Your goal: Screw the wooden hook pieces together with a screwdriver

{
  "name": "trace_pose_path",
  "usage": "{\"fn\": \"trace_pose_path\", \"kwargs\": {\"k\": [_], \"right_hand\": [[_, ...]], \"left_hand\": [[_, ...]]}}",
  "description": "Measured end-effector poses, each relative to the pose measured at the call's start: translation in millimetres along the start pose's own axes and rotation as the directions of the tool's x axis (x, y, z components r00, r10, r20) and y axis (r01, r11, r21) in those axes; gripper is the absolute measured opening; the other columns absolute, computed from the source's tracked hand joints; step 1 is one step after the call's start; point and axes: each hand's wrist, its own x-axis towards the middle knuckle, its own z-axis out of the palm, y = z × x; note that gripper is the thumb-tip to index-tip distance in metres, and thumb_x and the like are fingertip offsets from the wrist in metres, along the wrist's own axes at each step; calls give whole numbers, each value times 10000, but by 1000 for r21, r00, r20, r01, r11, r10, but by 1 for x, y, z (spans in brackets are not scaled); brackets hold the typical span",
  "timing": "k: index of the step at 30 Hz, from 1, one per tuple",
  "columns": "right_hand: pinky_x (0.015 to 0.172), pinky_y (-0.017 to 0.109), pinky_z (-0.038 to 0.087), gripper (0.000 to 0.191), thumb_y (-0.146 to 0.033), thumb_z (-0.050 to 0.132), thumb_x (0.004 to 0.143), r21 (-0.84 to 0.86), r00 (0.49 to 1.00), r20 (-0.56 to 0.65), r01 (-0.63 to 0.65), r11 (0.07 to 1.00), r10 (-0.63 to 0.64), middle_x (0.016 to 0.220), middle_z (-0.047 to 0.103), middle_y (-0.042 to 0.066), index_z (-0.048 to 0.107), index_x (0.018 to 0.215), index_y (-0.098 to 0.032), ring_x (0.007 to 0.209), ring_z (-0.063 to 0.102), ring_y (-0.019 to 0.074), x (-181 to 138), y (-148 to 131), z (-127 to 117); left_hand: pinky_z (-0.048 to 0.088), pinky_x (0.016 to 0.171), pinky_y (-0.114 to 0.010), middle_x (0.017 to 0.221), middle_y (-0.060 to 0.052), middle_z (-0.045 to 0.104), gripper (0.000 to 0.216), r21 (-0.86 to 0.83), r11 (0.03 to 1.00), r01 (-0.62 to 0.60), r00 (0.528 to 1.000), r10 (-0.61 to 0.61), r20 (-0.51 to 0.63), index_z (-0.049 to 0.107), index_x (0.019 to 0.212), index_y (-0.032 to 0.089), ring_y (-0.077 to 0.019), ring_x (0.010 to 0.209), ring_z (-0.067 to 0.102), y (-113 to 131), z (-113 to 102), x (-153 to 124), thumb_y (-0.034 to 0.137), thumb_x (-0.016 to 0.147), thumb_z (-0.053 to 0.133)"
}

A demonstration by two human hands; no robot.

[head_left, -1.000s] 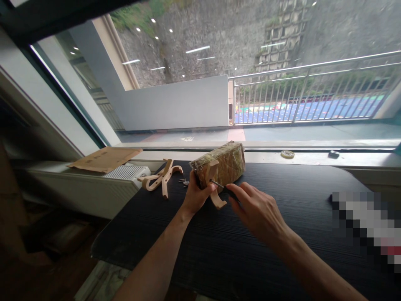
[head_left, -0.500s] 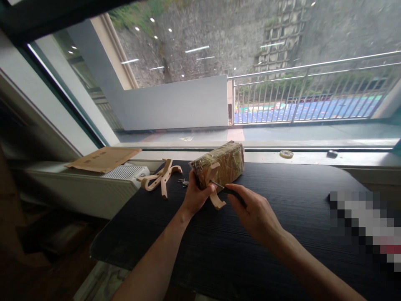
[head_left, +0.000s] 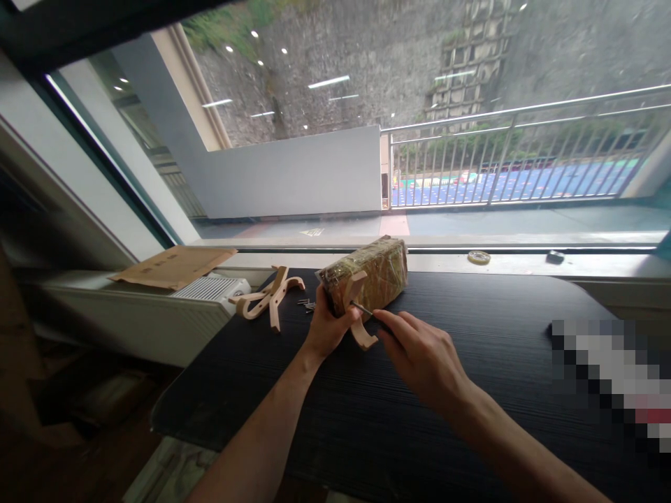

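My left hand (head_left: 330, 330) is closed around the near end of a wooden hook (head_left: 363, 337), its thumb pressed on the middle of the piece. The curved hook lies against the end of a block wrapped in clear film (head_left: 374, 276). In my right hand (head_left: 422, 346) is a screwdriver (head_left: 363, 308), fingers wrapped round its dark handle. The metal shaft points left, with its tip at the hook's middle beside my left thumb. Whether a screw sits under the tip is too small to tell.
Left of the block are more wooden hooks (head_left: 275, 297) and several loose screws (head_left: 308, 304) on the black table (head_left: 503, 335). A brown envelope (head_left: 172, 267) lies on the ledge. A tape roll (head_left: 479, 258) and a small dark object (head_left: 556, 258) rest on the windowsill.
My right hand has turned slightly around the screwdriver handle, its fingers now wrapped further over. The left hand, hook and block stay in place.
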Motion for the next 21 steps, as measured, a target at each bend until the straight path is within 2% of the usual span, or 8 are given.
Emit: {"fn": "trace_pose_path", "kwargs": {"k": [3,5,7,11,13,15,17,21], "right_hand": [[719,238,463,293,-239,468,899,168,989,24,-147,975,145,1009,683,57,570,1164,-166,844,643,151,0,0,0],[710,236,465,292,-246,468,899,182,984,47,-180,967,174,1006,687,52,567,1163,-172,838,645,150,0,0,-1],[671,250,457,301,-249,463,900,101,991,54,-130,986,125,962,682,54,561,1174,-173,792,640,158,1,1,-4],[600,257,415,290,-207,454,898,-141,998,31,66,988,-62,782,624,34,593,1153,-199,690,597,160,3,1,-9],[591,251,405,281,-186,451,898,-178,992,17,122,976,-121,734,598,22,613,1126,-209,660,581,149,3,2,-9],[581,248,403,278,-188,447,902,-149,993,13,116,982,-115,721,594,19,616,1122,-200,644,581,143,3,1,-8],[580,246,411,285,-208,441,909,-69,998,19,58,996,-57,748,611,22,604,1142,-192,650,594,140,2,1,-5],[663,248,454,301,-241,449,909,100,997,28,-71,992,69,916,663,47,582,1174,-189,749,630,145,1,1,-3]], "left_hand": [[480,790,-293,995,-7,571,598,-6,1000,-6,1000,6,-1,406,1156,224,-158,885,575,0,0,1,226,636,702],[481,783,-292,974,-2,573,568,-6,1000,-2,1000,2,8,413,1131,222,-154,867,575,0,0,1,228,641,700],[483,781,-295,962,0,574,553,-12,1000,5,1000,-5,13,415,1113,221,-153,858,577,0,-1,1,227,640,701],[485,799,-303,977,-3,574,575,-29,1000,3,1000,-2,15,408,1112,220,-158,873,582,2,0,1,221,626,716],[483,809,-304,995,-8,572,583,-36,999,-3,1000,4,17,404,1118,221,-159,886,582,2,0,1,222,628,719],[484,810,-306,1009,-13,573,581,-43,999,3,1000,-2,20,399,1124,222,-161,891,583,1,1,1,227,637,716],[483,812,-311,1017,-17,573,576,-35,999,12,1000,-11,22,398,1128,224,-163,897,583,-1,1,1,234,646,713],[480,817,-316,1002,-9,570,599,-15,1000,10,999,-10,32,388,1132,230,-165,904,578,-1,-1,1,244,638,727]]}}
